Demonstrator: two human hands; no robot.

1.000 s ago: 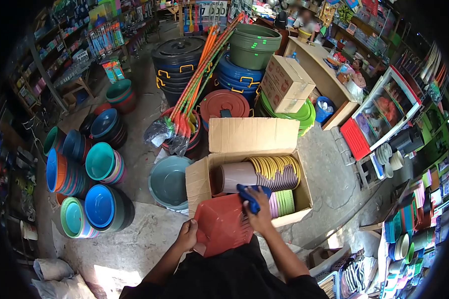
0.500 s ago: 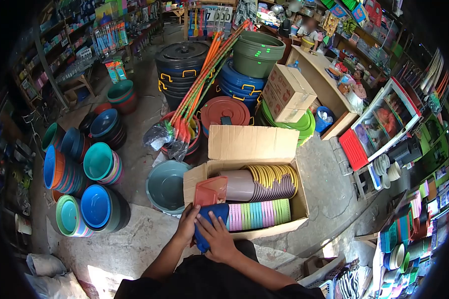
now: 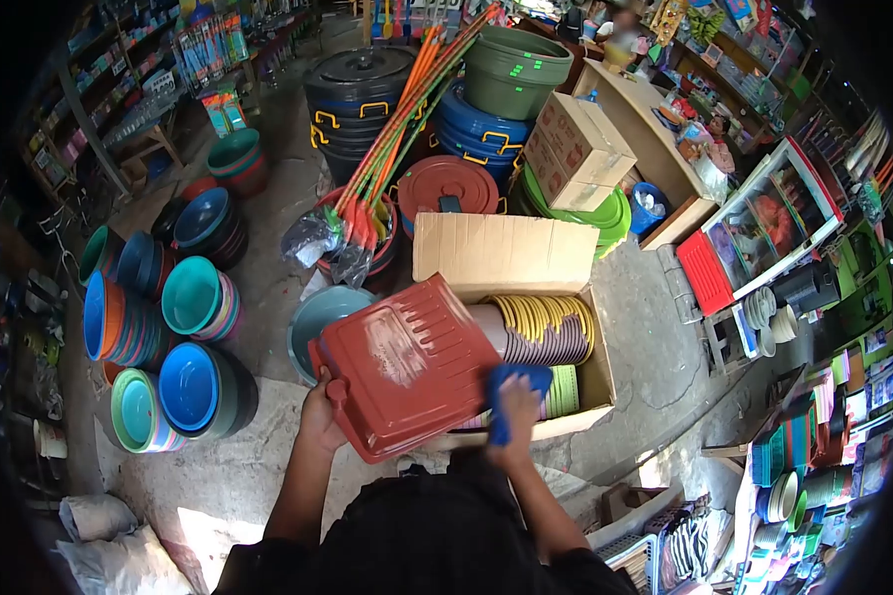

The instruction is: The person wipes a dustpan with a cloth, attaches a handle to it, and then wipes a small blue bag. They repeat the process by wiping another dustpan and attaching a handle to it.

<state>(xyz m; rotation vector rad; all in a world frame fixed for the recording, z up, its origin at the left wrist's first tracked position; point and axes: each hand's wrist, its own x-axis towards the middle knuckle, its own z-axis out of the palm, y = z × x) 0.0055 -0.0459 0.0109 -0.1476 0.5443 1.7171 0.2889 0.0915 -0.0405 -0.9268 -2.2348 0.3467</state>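
A red plastic tray-like piece (image 3: 397,357) with moulded ridges and a pale, dusty-looking patch is tilted in front of me. My left hand (image 3: 319,421) grips its lower left edge near a small round knob. At its right end, my right hand (image 3: 516,421) holds a blue cloth (image 3: 528,381) against or close to the edge; motion blurs the fingers. Behind and below lies an open cardboard box (image 3: 501,248) with nested brown pails with yellow rims (image 3: 546,332) and a stack of pastel plastic ware (image 3: 563,392), partly hidden by the tray.
A grey-blue basin (image 3: 318,317) sits left of the box. Stacked tubs (image 3: 203,392) stand farther left. Beyond the box are a red lidded bin (image 3: 446,188), brooms with orange and green handles (image 3: 397,129) and a closed carton (image 3: 577,149). A glass-fronted case (image 3: 764,223) stands right.
The red tray has come up into view, held by my left hand. My right hand has moved right with the blue cloth, which both hands were touching before.
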